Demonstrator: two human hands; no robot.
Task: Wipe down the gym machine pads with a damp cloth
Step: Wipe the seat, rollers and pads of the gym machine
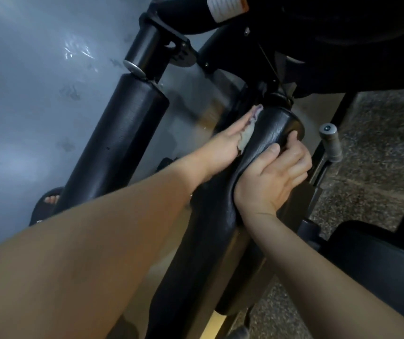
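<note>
The left hand (220, 145) lies flat, fingers straight and together, pressing the cloth (248, 134) against the left flank of the roller pad (210, 241). The right hand (275, 177) grips the same pad from the other side, thumb on top and fingers curled round its right edge, and the vinyl wrinkles beside the palm. Just beyond both hands the pad ends in a rounded cap, close under the dark machine frame (343, 45), which leaves little room ahead of the fingertips. Left of the left hand a narrow gap separates this pad from a second roller pad (115, 148) running alongside, with an open glossy grey surface (24, 94) beyond. Right of the right hand a metal peg (330, 140) stands near, over speckled floor (379, 155). Counted: two hands, one cloth, two long roller pads, one peg. Only a pale strip of cloth with a purplish tip shows past the left palm; the rest is under the hand. The gripped pad's near end is dark and hard to separate from the frame. A seat cushion (379, 270) below the right forearm is cut off, and toes in a sandal (50, 200) peek from behind the second pad.
</note>
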